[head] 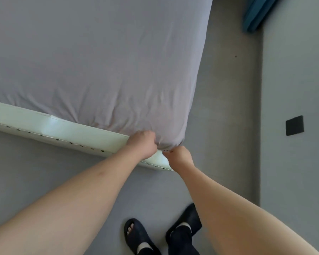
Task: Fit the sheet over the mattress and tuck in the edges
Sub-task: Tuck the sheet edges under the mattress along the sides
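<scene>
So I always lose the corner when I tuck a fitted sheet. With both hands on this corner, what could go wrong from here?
1. The sheet is bunched where the left hand and right hand grip it at the corner; letting go early may let it ride back up.
2. Wrinkles fan out from that corner, so hard pulling could drag the sheet off a far corner, which is out of view.
3. Fingers could get pinched against the bed frame.

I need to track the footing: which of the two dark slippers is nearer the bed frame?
The right-foot slipper, below the right hand. Its toe points up toward the white bed frame, while the left-foot slipper sits lower, nearer the bottom edge.
</scene>
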Available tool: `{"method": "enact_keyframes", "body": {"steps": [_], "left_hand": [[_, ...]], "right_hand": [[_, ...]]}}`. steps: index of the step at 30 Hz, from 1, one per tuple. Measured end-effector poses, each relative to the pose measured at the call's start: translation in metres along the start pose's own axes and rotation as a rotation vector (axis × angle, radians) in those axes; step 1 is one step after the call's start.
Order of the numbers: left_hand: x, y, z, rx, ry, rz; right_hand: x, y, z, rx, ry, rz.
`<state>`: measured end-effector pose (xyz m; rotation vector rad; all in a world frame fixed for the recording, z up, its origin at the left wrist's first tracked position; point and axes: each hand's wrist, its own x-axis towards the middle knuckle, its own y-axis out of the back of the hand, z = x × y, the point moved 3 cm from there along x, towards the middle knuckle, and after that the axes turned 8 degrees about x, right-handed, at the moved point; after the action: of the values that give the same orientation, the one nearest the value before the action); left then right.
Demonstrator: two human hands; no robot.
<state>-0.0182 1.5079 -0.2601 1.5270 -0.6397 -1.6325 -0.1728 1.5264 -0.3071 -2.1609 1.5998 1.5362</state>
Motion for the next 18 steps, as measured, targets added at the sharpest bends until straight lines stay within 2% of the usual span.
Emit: {"method": "enact_keyframes", "body": {"steps": [5, 8, 14, 18], "left_hand": [[0.030, -0.040, -0.015, 0.228, -0.084, 0.143], [0.034, -0.047, -0.017, 0.220, -0.092, 0.193], [0.036, -0.048, -0.017, 0.224, -0.100, 0.184], [0.039, -0.046, -0.018, 0.175, -0.091, 0.177]], "right_hand": [[0.032, -0.044, 0.005, 0.231, -0.028, 0.118], [0.042, -0.056, 0.009, 0.335, -0.067, 0.215], [0.048, -0.072, 0.009, 0.242, 0.029, 0.353], [0.048, -0.082, 0.021, 0.070, 0.047, 0.294]]}}
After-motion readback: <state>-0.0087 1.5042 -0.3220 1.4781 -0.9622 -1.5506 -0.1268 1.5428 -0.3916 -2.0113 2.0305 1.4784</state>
